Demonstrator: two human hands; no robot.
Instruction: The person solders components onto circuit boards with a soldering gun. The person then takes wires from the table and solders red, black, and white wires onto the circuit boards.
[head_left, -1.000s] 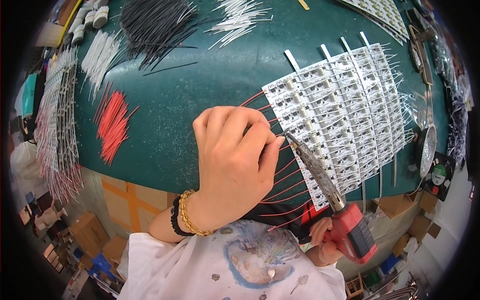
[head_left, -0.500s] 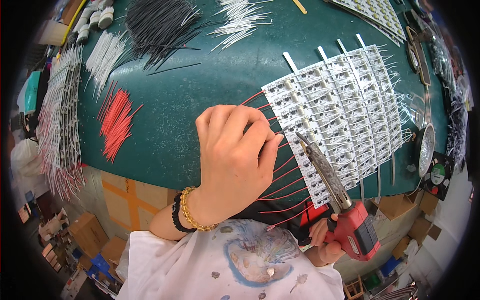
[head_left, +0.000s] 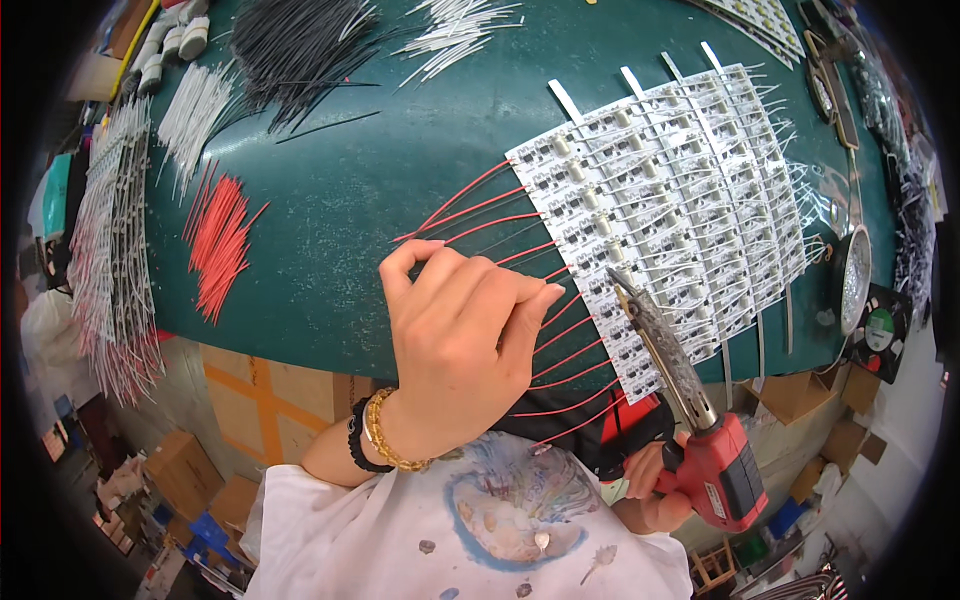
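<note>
A white circuit board panel (head_left: pixel 655 215) lies tilted on the green table, crossed by white wires, with red wires (head_left: pixel 490 210) running off its left edge. My left hand (head_left: pixel 460 320) hovers over those wires, thumb and forefinger pinched beside the board's edge. Whatever sits in the pinch is too small or hidden to make out. My right hand (head_left: pixel 660 485) grips the red and black handle of a soldering gun (head_left: pixel 715 465). Its dark tip points up and left over the left columns of the board; whether it touches cannot be told.
On the green table (head_left: pixel 330 230) lie piles of red wires (head_left: pixel 220 245), black wires (head_left: pixel 295 60) and white wires (head_left: pixel 190 110). Finished-looking wired strips (head_left: pixel 110 240) hang over the left edge. A round metal dish (head_left: pixel 855 280) stands at the right, and more boards (head_left: pixel 755 22) lie at the back.
My left hand has drawn slightly back from the board's edge, baring more red wires. The soldering gun's tip has shifted a little relative to the board. The whole view has shifted slightly.
</note>
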